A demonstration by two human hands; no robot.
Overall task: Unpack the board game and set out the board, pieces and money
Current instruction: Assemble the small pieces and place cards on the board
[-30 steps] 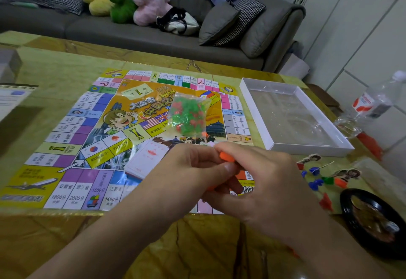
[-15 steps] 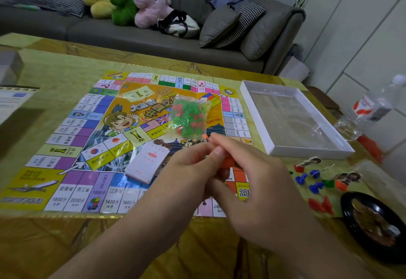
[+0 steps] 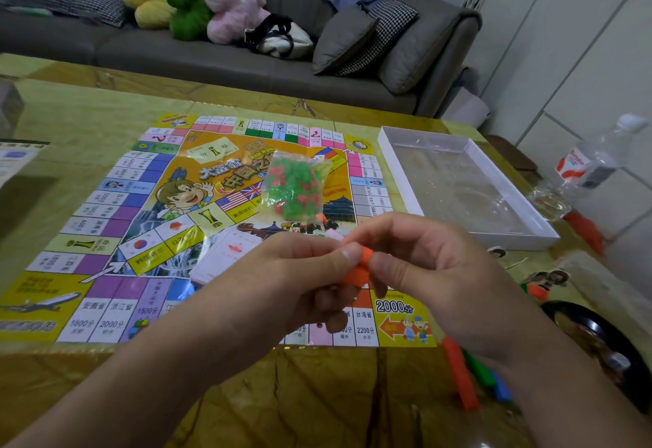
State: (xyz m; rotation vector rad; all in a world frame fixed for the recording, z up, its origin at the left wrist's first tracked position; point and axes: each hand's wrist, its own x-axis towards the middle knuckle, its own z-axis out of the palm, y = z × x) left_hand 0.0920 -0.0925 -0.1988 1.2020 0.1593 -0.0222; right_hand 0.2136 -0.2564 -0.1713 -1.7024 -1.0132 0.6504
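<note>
The paper game board (image 3: 116, 228) lies flat on the table. On its middle rests a clear bag of green and red pieces (image 3: 294, 188), and a pink card stack (image 3: 229, 253) sits nearer to me. Above the board's near edge my left hand (image 3: 296, 278) and my right hand (image 3: 434, 278) meet, both pinching a small orange piece (image 3: 361, 267). Loose character cards and coloured stands (image 3: 543, 283) lie to the right, with coloured sticks (image 3: 472, 373) under my right wrist.
An empty white box tray (image 3: 395, 161) stands right of the board. A plastic bottle (image 3: 582, 168) and a black dish (image 3: 607, 352) are at the table's right side. A paper sheet (image 3: 14, 161) lies far left. A grey sofa (image 3: 197, 56) with plush toys is behind.
My hands stayed together over the board's near edge and kept turning the orange piece between the fingers. The view shifted slightly; nothing on the table moved.
</note>
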